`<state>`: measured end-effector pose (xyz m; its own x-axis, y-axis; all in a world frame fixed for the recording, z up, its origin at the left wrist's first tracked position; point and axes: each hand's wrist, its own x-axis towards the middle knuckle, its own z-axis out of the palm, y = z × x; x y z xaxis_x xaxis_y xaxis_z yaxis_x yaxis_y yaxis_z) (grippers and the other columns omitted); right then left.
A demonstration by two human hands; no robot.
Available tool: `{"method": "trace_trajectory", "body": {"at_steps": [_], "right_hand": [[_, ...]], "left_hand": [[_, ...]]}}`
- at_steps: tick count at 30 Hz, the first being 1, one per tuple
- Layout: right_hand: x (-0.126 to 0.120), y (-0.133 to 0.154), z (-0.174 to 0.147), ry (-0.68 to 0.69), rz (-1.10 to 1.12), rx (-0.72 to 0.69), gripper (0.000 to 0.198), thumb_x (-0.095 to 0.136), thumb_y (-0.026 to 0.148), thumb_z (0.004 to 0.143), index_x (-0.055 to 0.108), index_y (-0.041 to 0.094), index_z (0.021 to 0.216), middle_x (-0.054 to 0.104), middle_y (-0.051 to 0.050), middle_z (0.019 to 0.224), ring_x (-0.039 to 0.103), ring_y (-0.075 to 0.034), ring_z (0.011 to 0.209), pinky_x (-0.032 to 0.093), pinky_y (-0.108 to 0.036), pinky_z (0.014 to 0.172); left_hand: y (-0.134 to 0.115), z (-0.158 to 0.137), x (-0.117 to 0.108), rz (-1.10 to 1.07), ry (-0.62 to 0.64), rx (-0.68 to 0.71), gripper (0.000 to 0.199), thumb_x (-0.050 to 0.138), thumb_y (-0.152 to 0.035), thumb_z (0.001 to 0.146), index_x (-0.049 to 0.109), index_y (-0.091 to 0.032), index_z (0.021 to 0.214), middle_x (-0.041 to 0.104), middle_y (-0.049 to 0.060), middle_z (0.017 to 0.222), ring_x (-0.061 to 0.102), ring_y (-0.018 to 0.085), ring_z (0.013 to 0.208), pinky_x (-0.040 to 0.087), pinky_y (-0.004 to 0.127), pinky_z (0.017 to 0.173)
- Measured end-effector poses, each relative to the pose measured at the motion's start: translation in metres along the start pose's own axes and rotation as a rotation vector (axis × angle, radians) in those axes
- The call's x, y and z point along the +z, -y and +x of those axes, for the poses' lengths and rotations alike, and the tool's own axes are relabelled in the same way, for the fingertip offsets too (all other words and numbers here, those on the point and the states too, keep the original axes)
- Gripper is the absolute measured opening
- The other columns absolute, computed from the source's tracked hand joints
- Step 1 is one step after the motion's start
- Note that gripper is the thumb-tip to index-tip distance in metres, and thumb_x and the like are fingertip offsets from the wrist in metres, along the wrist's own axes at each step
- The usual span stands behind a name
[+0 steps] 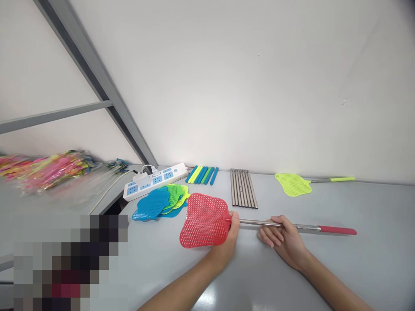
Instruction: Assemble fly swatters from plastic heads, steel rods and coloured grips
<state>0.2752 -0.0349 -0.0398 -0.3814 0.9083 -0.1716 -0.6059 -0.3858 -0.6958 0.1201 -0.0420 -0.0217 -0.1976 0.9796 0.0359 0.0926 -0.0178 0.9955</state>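
Note:
A red fly swatter with a perforated head, a thin metal rod and a red grip lies across both my hands, above the table. My left hand is closed at the neck, where the head meets the rod. Further right, my right hand has its thumb over the rod and its fingers curled below. The red grip sticks out to the right, untouched. Loose blue, green and yellow swatter heads overlap on the table to the left of the red head.
Behind my hands lie several metal tubes in a row, beside blue, green and yellow sleeves. A white power strip is at the left. A yellow fly swatter lies back right. Bagged colourful items rest far left, near a pixelated patch.

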Motion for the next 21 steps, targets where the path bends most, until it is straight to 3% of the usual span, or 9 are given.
{"method": "trace_trajectory", "body": {"at_steps": [9,21], "right_hand": [[-0.0019,-0.001,-0.0003,0.008,0.025,-0.007,0.046,0.033,0.027,0.081,0.034,0.021,0.035,0.025,0.003,0.032,0.034,-0.015,0.041,0.027,-0.033,0.059],[-0.0003,0.0008,0.0002,-0.011,0.016,0.01,0.046,0.033,0.027,0.08,0.033,0.021,0.035,0.024,0.004,0.032,0.034,-0.014,0.041,0.028,-0.032,0.059]], "left_hand": [[-0.0006,0.0005,-0.0006,0.095,0.008,0.087,0.028,0.046,-0.04,0.076,0.041,-0.019,0.058,0.041,-0.003,0.06,0.043,0.011,0.06,0.035,0.022,0.064],[0.0065,0.0007,-0.001,0.035,0.003,-0.018,0.034,0.049,-0.048,0.07,0.038,-0.019,0.055,0.04,-0.002,0.059,0.042,0.012,0.058,0.036,0.025,0.061]]}}
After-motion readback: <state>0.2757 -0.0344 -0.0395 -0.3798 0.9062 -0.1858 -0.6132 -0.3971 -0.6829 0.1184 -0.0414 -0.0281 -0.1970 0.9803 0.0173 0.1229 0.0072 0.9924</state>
